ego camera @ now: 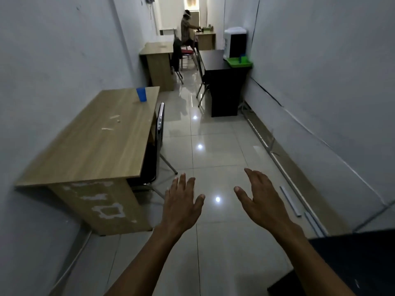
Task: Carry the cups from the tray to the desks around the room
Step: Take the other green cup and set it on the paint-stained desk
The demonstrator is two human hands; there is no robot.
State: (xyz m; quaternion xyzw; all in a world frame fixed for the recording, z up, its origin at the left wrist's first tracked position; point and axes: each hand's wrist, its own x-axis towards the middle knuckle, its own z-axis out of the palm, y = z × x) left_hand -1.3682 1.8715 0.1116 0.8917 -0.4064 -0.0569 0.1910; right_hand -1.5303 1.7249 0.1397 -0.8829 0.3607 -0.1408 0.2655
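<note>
Left hand: your left hand [181, 205] is out ahead of you, palm down, fingers spread, nothing in it.
Right hand: your right hand [259, 198] is beside it and a little apart, also open and empty, thumb pointing in toward the left.
Step in hand: by my read you're between deliveries, walking empty-handed down the aisle to fetch another cup.
Tray: the green tray [239, 61] sits far ahead of your right hand, on the black desk [215, 60], just beside the white dispenser [234, 42].
Cups left: one small blue shape [243, 58] stands on the tray, likely a cup; it's too small to be sure, or to count any others.
Cup delivered: a blue cup [141, 94] stands upright on the wooden desk [96, 137], ahead and to the left of your left hand, near the desk's far end.
How it looks: plain blue plastic tumbler, wider at the rim than the base, no handle, no lid; whether there's anything in it can't be seen from here.
Doing it well: keep to the middle of the aisle, because the chair [159, 133] pokes out from the wooden desk on your left-hand side, and the tiles look glossy, possibly slick.
At the tray: take the cup round its middle and lift it straight up; it looks light and easy to tip.
Where next: the second wooden desk [157, 50], further ahead on the left, shows no cup, so it's a fair candidate.
Also about: another person [186, 26] is busy at the far end, well ahead of both hands.
</note>
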